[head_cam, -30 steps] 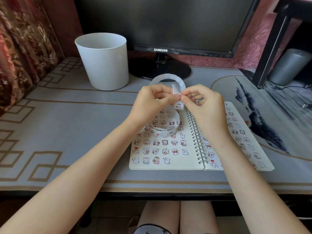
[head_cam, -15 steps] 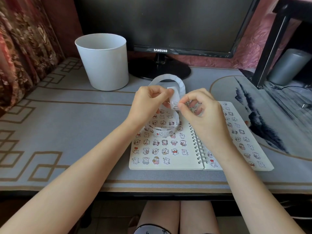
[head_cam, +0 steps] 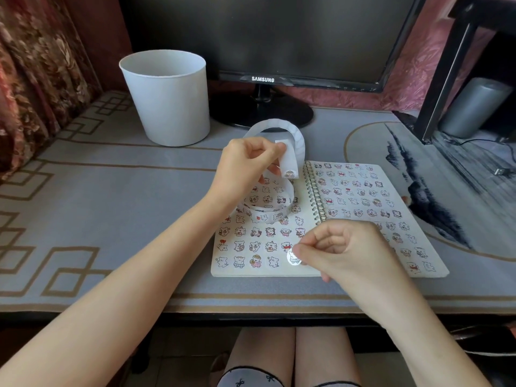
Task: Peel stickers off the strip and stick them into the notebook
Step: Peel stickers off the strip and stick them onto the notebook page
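Step in hand: setting one peeled sticker onto the left page, judging by the pose.
Right grip: right hand [head_cam: 343,252] pinches a small round glossy white sticker [head_cam: 292,258] by its right edge between thumb and forefinger, other fingers curled in.
Sticker position: over the near right corner of the left page, at the end of the bottom row. Whether it touches the paper, cannot tell.
Left grip: left hand [head_cam: 248,163] pinches the long curled translucent white backing strip [head_cam: 290,160], held up over the far part of the left page. A lower loop lies over the page.
Notebook: open cream spiral-bound notebook [head_cam: 251,272], flat on the grey patterned counter [head_cam: 111,191], near its front edge.
Doing it well: line up with the row and keep the gap to the neighbour even. Lower the free edge first, then smooth towards the fingers. Keep the strip's loops off the spot.
Counts: hands, two. Strip, one. Notebook, one, two pages open. Sticker in fingers, one. Sticker showing on the strip's hanging end, one. Stuck in the left page's bottom row, four. The rest, too many to count surely.
Behind: one white plastic bucket [head_cam: 167,99], one black monitor [head_cam: 262,32].
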